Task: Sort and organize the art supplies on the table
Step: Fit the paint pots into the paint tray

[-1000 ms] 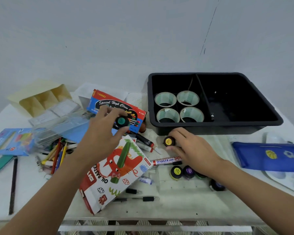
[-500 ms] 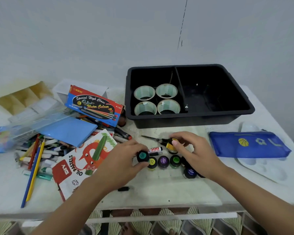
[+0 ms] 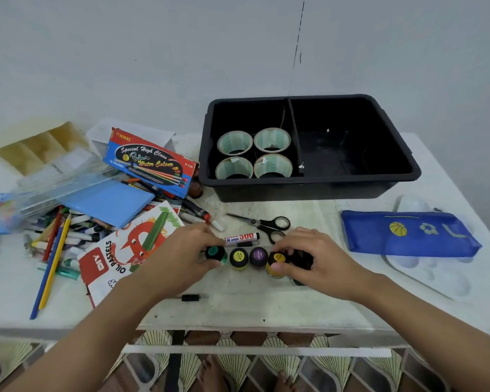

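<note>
Bin (image 3: 309,190) left compartment: four tape rolls (image 3: 234,142). Left hand (image 3: 178,260) grips teal jar (image 3: 214,252).

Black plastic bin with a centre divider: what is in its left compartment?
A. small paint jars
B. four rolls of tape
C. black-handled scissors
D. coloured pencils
B: the four rolls of tape stand two by two in the left compartment of the black plastic bin, while the small paint jars, black-handled scissors and coloured pencils are outside it on the white table.
</note>
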Tool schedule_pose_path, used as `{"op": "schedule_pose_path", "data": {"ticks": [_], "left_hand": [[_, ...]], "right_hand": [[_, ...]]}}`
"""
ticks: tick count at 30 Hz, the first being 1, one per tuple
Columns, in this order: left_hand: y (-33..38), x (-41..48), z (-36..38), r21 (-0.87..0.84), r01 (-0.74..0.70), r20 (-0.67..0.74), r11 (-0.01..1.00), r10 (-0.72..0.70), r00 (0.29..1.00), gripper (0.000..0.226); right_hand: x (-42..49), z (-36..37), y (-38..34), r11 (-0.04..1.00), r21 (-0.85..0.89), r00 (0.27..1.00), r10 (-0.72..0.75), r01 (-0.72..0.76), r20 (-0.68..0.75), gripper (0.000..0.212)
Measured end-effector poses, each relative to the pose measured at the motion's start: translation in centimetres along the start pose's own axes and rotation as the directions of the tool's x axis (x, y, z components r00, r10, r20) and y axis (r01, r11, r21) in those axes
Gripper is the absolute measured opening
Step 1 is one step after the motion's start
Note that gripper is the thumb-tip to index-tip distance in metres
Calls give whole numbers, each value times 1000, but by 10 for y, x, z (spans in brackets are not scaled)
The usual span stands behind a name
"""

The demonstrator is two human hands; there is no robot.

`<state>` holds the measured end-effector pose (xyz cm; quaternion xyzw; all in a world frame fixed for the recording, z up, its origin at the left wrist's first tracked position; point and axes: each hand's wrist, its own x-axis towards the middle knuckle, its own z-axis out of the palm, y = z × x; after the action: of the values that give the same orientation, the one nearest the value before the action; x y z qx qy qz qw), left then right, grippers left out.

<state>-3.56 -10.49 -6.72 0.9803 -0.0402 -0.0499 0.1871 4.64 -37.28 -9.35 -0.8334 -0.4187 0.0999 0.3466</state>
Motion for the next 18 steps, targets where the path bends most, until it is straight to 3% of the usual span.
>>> {"op": "schedule_pose_path", "data": {"ticks": [5,11,15,18], "left_hand": [[9,3,11,138,-6,58,990,-3,998,48],[13,6,21,203,9,-95,979,10,995,48],[7,8,22,260,-16,-83,966,38,996,53],[8,9,23,272,-51,-96,961,80,992,49]], "right_hand": [[-1,0,8,996,-78,994,-44,52,102,37],[-4,-2,8,969,-190,981,-133,159,142,28],[-2,-4,6,946,-257,972,-155,197,176,24],[1,-5,7,962,-210,971,-133,176,200,21]]}}
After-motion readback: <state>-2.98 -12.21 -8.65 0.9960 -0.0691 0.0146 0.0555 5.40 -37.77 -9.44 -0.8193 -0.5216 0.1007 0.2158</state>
